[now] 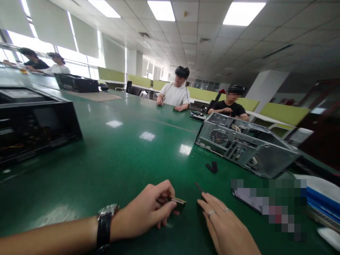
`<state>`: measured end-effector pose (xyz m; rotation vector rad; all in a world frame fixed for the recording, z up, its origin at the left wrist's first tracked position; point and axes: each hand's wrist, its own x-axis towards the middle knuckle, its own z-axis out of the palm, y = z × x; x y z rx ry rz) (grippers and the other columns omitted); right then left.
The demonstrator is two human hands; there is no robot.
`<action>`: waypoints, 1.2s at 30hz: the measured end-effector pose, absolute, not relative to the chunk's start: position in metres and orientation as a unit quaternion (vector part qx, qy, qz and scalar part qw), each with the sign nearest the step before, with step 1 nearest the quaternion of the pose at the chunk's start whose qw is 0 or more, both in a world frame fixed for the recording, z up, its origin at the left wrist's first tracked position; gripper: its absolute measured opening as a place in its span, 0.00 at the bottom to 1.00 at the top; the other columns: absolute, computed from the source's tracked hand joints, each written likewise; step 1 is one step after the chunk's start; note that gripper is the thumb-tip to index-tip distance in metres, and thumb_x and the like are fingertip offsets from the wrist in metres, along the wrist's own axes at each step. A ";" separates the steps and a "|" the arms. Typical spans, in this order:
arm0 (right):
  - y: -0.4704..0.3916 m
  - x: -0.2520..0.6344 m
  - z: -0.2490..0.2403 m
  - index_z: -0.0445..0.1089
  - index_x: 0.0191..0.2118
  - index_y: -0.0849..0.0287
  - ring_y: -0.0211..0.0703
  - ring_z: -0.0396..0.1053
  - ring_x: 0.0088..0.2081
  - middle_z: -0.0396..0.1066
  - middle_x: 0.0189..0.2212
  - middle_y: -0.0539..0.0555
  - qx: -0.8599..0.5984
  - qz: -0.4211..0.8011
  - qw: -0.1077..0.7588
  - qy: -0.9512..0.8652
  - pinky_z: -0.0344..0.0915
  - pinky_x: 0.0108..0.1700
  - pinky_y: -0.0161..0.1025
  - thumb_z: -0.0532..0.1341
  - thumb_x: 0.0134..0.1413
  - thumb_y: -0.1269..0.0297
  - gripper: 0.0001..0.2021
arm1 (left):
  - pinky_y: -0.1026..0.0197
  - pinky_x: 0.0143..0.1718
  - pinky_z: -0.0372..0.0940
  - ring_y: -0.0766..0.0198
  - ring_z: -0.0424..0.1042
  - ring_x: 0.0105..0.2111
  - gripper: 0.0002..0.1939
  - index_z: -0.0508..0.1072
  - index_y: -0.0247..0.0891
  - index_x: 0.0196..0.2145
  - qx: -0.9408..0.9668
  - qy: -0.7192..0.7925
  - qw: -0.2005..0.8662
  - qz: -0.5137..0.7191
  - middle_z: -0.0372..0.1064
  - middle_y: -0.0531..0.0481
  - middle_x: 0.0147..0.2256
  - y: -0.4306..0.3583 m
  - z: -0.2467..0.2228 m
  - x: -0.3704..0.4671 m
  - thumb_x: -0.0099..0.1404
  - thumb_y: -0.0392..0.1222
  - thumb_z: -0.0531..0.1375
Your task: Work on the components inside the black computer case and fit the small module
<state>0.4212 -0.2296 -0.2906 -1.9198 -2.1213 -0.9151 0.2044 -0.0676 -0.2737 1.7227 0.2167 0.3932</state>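
Head view: the left hand (146, 209) is closed round a small flat piece (181, 202) with a gold-coloured edge, pinched between thumb and curled fingers above the green table (114, 170). The right hand (225, 223) lies palm down beside it, fingers nearly straight and close together — a thin dark strip (199, 187) shows at their tips, though whether it is gripped or merely touched I cannot tell. Beyond are two short black pieces (211, 167) and an opened computer case (247, 148).
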 end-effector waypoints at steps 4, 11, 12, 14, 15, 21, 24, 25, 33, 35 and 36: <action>-0.231 0.401 -0.282 0.71 0.53 0.59 0.48 0.78 0.44 0.77 0.43 0.59 -0.642 -0.207 0.156 -0.721 0.79 0.42 0.44 0.48 0.69 0.68 0.16 | 0.70 0.26 0.65 0.70 0.69 0.26 0.07 0.63 0.38 0.39 0.772 0.080 0.608 0.164 0.74 0.48 0.35 -0.070 -0.268 0.202 0.74 0.43 0.55; -0.227 0.415 -0.289 0.72 0.49 0.55 0.48 0.78 0.40 0.75 0.40 0.58 -0.647 -0.169 0.232 -0.707 0.79 0.38 0.42 0.53 0.66 0.68 0.13 | 0.66 0.32 0.67 0.68 0.70 0.30 0.05 0.64 0.37 0.42 0.792 0.066 0.577 0.188 0.74 0.47 0.37 -0.071 -0.266 0.200 0.75 0.42 0.54; -0.228 0.415 -0.288 0.72 0.50 0.55 0.46 0.78 0.39 0.76 0.40 0.56 -0.644 -0.150 0.239 -0.711 0.79 0.38 0.40 0.53 0.64 0.70 0.14 | 0.66 0.32 0.66 0.68 0.71 0.31 0.05 0.64 0.37 0.42 0.795 0.067 0.574 0.186 0.75 0.46 0.38 -0.071 -0.265 0.200 0.75 0.41 0.54; -0.229 0.414 -0.284 0.70 0.50 0.55 0.42 0.79 0.35 0.77 0.36 0.53 -0.640 -0.120 0.258 -0.714 0.78 0.35 0.34 0.54 0.61 0.72 0.16 | 0.66 0.33 0.65 0.68 0.71 0.31 0.03 0.64 0.37 0.41 0.802 0.065 0.565 0.181 0.75 0.46 0.38 -0.072 -0.263 0.200 0.74 0.39 0.54; -0.230 0.413 -0.282 0.69 0.51 0.55 0.40 0.78 0.32 0.77 0.33 0.52 -0.637 -0.110 0.263 -0.716 0.77 0.33 0.32 0.54 0.59 0.73 0.16 | 0.66 0.33 0.65 0.67 0.71 0.32 0.03 0.64 0.37 0.41 0.805 0.064 0.561 0.179 0.75 0.46 0.38 -0.072 -0.263 0.200 0.74 0.39 0.54; -0.233 0.398 -0.281 0.70 0.41 0.54 0.48 0.77 0.31 0.75 0.31 0.53 -0.643 -0.172 0.215 -0.715 0.76 0.31 0.44 0.51 0.61 0.72 0.12 | 0.68 0.32 0.64 0.68 0.72 0.33 0.03 0.63 0.38 0.40 0.810 0.065 0.553 0.185 0.75 0.48 0.36 -0.073 -0.262 0.200 0.74 0.38 0.54; -0.234 0.391 -0.281 0.68 0.39 0.54 0.48 0.74 0.30 0.71 0.29 0.52 -0.651 -0.153 0.207 -0.714 0.74 0.30 0.46 0.49 0.67 0.68 0.11 | 0.69 0.31 0.64 0.68 0.73 0.32 0.04 0.63 0.38 0.39 0.801 0.082 0.557 0.203 0.74 0.50 0.35 -0.074 -0.263 0.200 0.74 0.39 0.55; -0.234 0.390 -0.280 0.67 0.38 0.53 0.46 0.74 0.30 0.70 0.30 0.51 -0.650 -0.140 0.212 -0.716 0.73 0.30 0.44 0.48 0.69 0.67 0.11 | 0.69 0.31 0.64 0.68 0.74 0.32 0.04 0.63 0.38 0.39 0.799 0.085 0.558 0.205 0.74 0.50 0.34 -0.074 -0.263 0.200 0.74 0.39 0.55; -0.234 0.387 -0.275 0.65 0.41 0.54 0.38 0.74 0.33 0.69 0.36 0.54 -0.643 -0.136 0.312 -0.686 0.71 0.32 0.32 0.48 0.73 0.62 0.10 | 0.65 0.36 0.66 0.64 0.76 0.37 0.04 0.64 0.38 0.40 0.830 0.077 0.522 0.181 0.75 0.50 0.36 -0.074 -0.260 0.198 0.75 0.40 0.54; -0.236 0.384 -0.275 0.65 0.44 0.55 0.38 0.75 0.38 0.71 0.38 0.54 -0.628 -0.130 0.345 -0.685 0.72 0.39 0.32 0.50 0.71 0.66 0.07 | 0.64 0.37 0.65 0.64 0.75 0.37 0.04 0.64 0.38 0.40 0.843 0.078 0.505 0.171 0.75 0.50 0.36 -0.075 -0.259 0.197 0.75 0.40 0.54; -0.238 0.383 -0.275 0.66 0.44 0.55 0.39 0.75 0.40 0.72 0.39 0.54 -0.619 -0.124 0.357 -0.689 0.72 0.42 0.32 0.52 0.70 0.67 0.06 | 0.64 0.37 0.65 0.64 0.75 0.36 0.04 0.65 0.39 0.40 0.848 0.080 0.496 0.167 0.75 0.51 0.36 -0.075 -0.258 0.196 0.75 0.40 0.54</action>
